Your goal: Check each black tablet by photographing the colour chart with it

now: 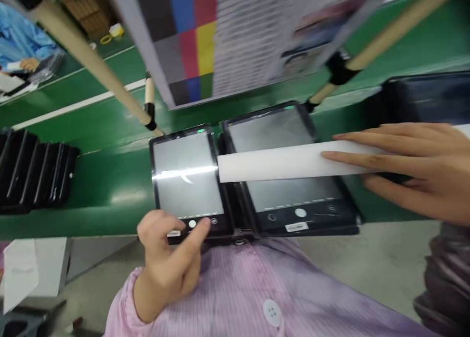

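My left hand (167, 258) is over the lower edge of the left tablet (187, 180). Its thumb rests at the dark bar beside the round white shutter button, with the index finger bent and apart from it. A camera-like screen shows on this tablet, crossed by a bright reflection. My right hand (418, 165) reaches in from the right edge, fingers gripping a long white strip (271, 164), which looks like foam. The strip lies across the right tablet (275, 131), hiding the middle of its screen; its left end meets the left tablet's edge.
A printed test chart (196, 48) with colour blocks stands behind the tablets on beige poles (91, 62). Stacked dark tablets (36, 173) are at the left, and more dark devices (433, 99) at the right. A co-worker's hand (29, 64) shows at the upper left.
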`<state>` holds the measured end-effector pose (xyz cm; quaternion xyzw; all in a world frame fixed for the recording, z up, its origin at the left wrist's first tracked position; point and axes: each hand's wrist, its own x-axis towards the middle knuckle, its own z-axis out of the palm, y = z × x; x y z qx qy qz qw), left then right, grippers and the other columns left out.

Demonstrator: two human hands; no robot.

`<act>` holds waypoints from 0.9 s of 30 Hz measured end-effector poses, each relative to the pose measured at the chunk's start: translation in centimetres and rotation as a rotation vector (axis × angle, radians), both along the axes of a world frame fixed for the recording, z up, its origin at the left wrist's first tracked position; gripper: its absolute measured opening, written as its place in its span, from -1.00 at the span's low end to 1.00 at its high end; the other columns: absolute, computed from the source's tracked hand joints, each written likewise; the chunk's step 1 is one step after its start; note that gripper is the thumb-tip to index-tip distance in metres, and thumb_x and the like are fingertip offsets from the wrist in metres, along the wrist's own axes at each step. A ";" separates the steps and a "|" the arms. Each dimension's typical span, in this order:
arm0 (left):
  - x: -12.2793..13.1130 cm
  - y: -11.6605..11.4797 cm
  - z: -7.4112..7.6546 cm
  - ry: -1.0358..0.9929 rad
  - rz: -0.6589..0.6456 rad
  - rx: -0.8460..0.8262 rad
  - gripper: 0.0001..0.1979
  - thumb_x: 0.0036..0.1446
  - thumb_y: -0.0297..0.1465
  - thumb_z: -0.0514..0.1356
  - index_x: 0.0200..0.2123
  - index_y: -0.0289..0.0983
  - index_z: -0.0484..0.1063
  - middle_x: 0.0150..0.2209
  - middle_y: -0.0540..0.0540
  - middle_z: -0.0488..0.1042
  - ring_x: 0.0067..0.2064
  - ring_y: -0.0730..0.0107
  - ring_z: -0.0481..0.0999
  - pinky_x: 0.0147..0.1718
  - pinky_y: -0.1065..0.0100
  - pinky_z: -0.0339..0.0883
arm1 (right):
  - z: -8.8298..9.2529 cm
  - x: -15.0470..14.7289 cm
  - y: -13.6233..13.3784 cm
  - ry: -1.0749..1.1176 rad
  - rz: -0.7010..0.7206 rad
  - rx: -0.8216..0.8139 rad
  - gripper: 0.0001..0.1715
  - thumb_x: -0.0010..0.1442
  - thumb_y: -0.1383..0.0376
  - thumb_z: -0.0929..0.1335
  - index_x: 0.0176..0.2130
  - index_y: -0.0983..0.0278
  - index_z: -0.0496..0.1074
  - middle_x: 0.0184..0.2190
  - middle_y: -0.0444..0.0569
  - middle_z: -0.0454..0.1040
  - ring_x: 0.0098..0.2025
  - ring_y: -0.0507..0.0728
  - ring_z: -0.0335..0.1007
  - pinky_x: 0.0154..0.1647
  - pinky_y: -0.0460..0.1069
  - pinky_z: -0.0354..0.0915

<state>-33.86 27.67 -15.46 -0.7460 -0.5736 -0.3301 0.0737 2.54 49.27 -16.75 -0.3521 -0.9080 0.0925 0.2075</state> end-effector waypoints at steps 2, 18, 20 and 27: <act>2.7 1.5 0.4 0.037 -0.144 -0.071 -0.62 0.16 -0.61 0.13 0.00 -0.24 0.52 -0.14 -0.16 0.25 -0.05 0.17 0.27 -0.01 0.07 0.23 | -0.3 3.2 -0.4 -0.042 0.033 0.072 -0.53 0.30 -0.05 0.23 0.08 -0.13 0.54 0.12 -0.07 0.54 0.02 0.24 0.50 0.11 0.25 0.33; 10.7 6.1 0.4 0.181 -0.359 -0.238 -0.68 0.22 -0.51 0.18 0.03 -0.24 0.54 -0.10 -0.18 0.27 -0.02 0.14 0.25 0.10 0.03 0.12 | -0.2 12.5 -3.6 -0.044 -0.298 -0.026 -0.54 0.24 0.11 0.29 0.07 -0.03 0.57 0.14 -0.04 0.52 0.02 0.22 0.51 0.08 0.24 0.34; 9.5 5.5 0.6 0.138 -0.363 -0.206 -0.68 0.21 -0.52 0.18 0.02 -0.26 0.54 -0.14 -0.16 0.24 -0.05 0.17 0.27 0.11 0.02 0.12 | -0.7 12.8 -3.9 -0.041 -0.299 0.001 -0.53 0.25 0.11 0.28 0.10 -0.04 0.54 0.16 -0.04 0.51 0.04 0.24 0.51 0.08 0.25 0.34; 4.8 1.7 0.4 0.179 -0.192 -0.164 -0.54 0.17 -0.55 0.19 0.13 -0.16 0.50 -0.18 -0.12 0.23 -0.11 0.23 0.31 0.09 0.06 0.17 | -1.6 10.3 -6.0 0.006 -0.415 0.015 -0.50 0.25 0.07 0.29 0.15 -0.06 0.49 0.18 0.02 0.49 0.13 0.30 0.47 0.12 0.26 0.34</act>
